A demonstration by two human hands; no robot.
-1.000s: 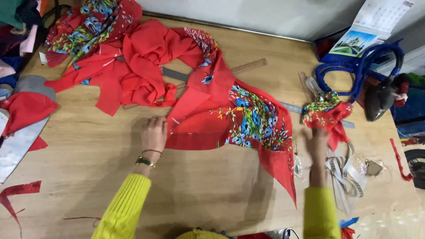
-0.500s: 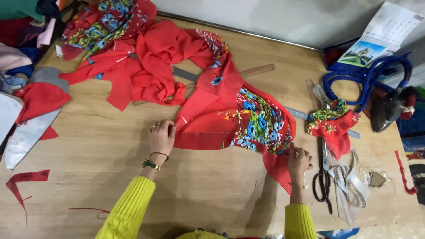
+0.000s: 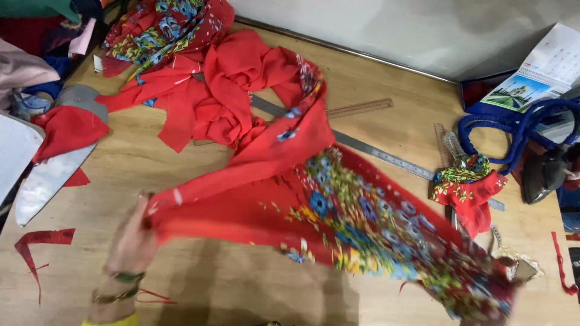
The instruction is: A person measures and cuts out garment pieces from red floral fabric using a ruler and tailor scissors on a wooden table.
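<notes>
A red cloth with a blue, green and yellow flower print [image 3: 338, 211] is lifted off the wooden table [image 3: 199, 290] and stretched between my hands. My left hand [image 3: 130, 244], bangles on its wrist, grips the plain red corner at the lower left. My right hand [image 3: 501, 293] is at the lower right, mostly hidden behind the printed end, which it seems to grip. The cloth's far end trails back into a heap of plain red cloth [image 3: 229, 99].
More printed cloth [image 3: 166, 27] lies at the back left. A long metal ruler [image 3: 386, 157] and a wooden ruler [image 3: 359, 108] lie behind the cloth. At the right are a small printed scrap [image 3: 468, 187], blue cord [image 3: 513, 130], an iron [image 3: 544, 172] and a calendar [image 3: 541, 75]. Red scraps [image 3: 42, 238] lie left.
Both hands were pressing the cloth flat on the table. They have since gripped its corners and raised it, spreading it wide toward me. The view has moved closer.
</notes>
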